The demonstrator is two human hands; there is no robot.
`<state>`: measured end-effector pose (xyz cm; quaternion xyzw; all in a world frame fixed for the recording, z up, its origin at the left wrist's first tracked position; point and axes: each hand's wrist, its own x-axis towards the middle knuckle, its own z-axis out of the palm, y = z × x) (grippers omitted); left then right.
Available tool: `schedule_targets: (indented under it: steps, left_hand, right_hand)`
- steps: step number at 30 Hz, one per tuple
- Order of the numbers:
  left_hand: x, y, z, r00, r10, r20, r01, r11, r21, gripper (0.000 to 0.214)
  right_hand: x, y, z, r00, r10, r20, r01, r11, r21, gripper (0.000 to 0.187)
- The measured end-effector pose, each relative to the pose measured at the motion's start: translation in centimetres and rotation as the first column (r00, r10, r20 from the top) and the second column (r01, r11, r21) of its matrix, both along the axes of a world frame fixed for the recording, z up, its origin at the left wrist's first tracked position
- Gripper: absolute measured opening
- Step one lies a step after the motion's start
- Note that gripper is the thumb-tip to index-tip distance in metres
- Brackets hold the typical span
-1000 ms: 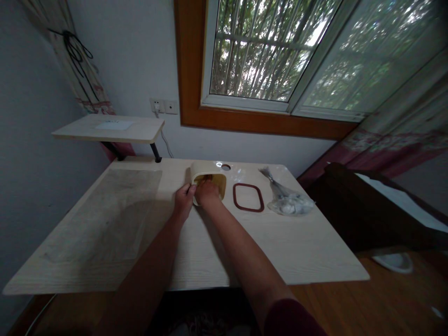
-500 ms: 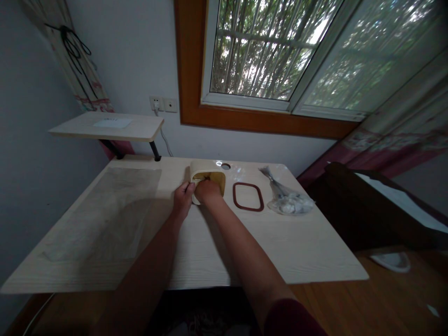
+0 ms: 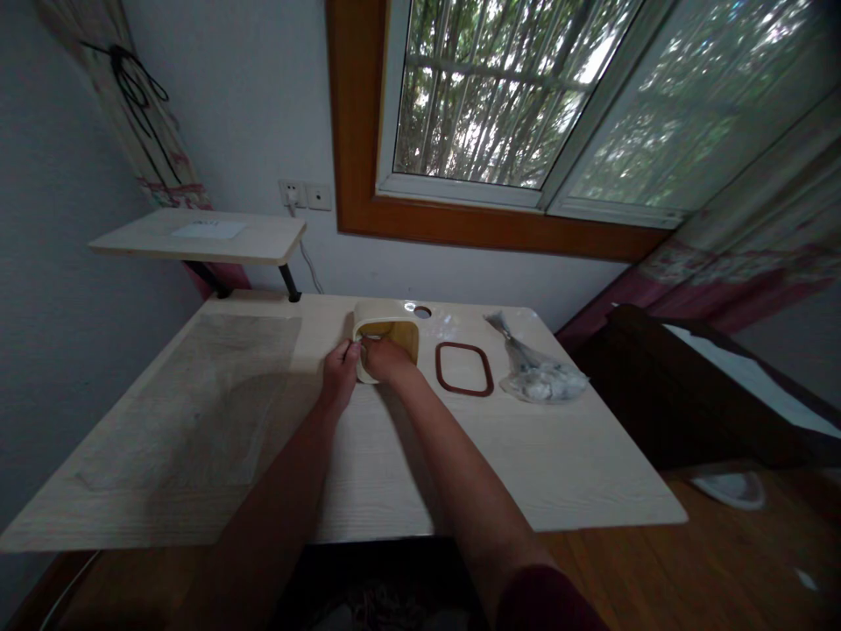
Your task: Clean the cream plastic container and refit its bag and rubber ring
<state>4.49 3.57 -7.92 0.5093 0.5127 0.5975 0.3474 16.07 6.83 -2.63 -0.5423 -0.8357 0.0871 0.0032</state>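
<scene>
Over the left part of the desk (image 3: 368, 491) lies a clear mat (image 3: 197, 394), with nothing on it. A small raised shelf (image 3: 197, 238) stands over the far left corner.

Near the middle of the far edge, a cream container (image 3: 385, 314) is tipped on its side, its opening turned toward the person and its yellowish inside in shadow. The left hand (image 3: 340, 375) is clamped on the container's left rim, thumb on the edge, and steadies it. The right hand (image 3: 389, 359) touches the left hand and reaches into the opening with the fingers curled. I cannot tell whether those fingers grip anything in there, because the hand hides them.

Just right of the container, and apart from it, a reddish-brown sealing ring (image 3: 464, 369) lies flat on the desk, fitted to nothing. Further right, close to the far right corner, a clear plastic bag (image 3: 540, 379) with pale contents sits with its neck twisted shut. Neither hand touches it.

Judging from how things lie, the ring is already off and set aside, the work in hand is at the inside of the container, and ring and bag have yet to be handled.
</scene>
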Motion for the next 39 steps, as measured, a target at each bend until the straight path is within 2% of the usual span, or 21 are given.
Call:
schedule_targets:
  steps: [5, 9, 13, 19, 24, 34, 39]
  left_hand:
    - [-0.1, 0.0, 0.0, 1.000, -0.005, -0.031, 0.005, 1.000, 0.007, 0.036]
    - [-0.1, 0.0, 0.0, 0.999, 0.013, -0.040, -0.012, 1.000, 0.016, 0.035]
    - [-0.1, -0.1, 0.3, 0.999, 0.029, -0.020, -0.029, 0.999, 0.029, 0.035]
    - [0.1, -0.5, 0.7, 0.999, 0.041, -0.030, -0.040, 0.999, 0.022, 0.035]
    - [0.5, -0.5, 0.8, 0.999, 0.008, -0.051, -0.007, 1.000, 0.019, 0.036]
    - [0.8, -0.6, 0.5, 0.995, -0.036, -0.089, 0.041, 0.997, 0.060, 0.037]
    - [0.8, -0.6, 0.4, 0.995, -0.004, -0.104, 0.010, 0.998, 0.058, 0.037]
  right_hand:
    - [0.2, 0.0, -0.2, 0.997, 0.077, -0.021, -0.076, 0.997, 0.028, 0.039]
    - [0.0, 0.0, -0.2, 0.997, 0.073, -0.026, -0.072, 0.997, 0.036, 0.041]
    - [-0.4, 0.2, -0.4, 1.000, -0.006, -0.028, 0.006, 1.000, 0.017, 0.043]
    - [-1.4, 0.2, -0.7, 0.977, -0.211, 0.011, 0.212, 0.977, -0.007, 0.050]
    - [-1.8, 0.4, -0.6, 0.948, -0.312, 0.058, 0.314, 0.949, -0.030, 0.045]
    - [-1.9, 0.2, -0.3, 0.915, -0.390, 0.105, 0.395, 0.918, -0.041, 0.038]
    - [-1.9, 0.1, -0.6, 0.922, -0.376, 0.094, 0.379, 0.925, -0.015, 0.037]
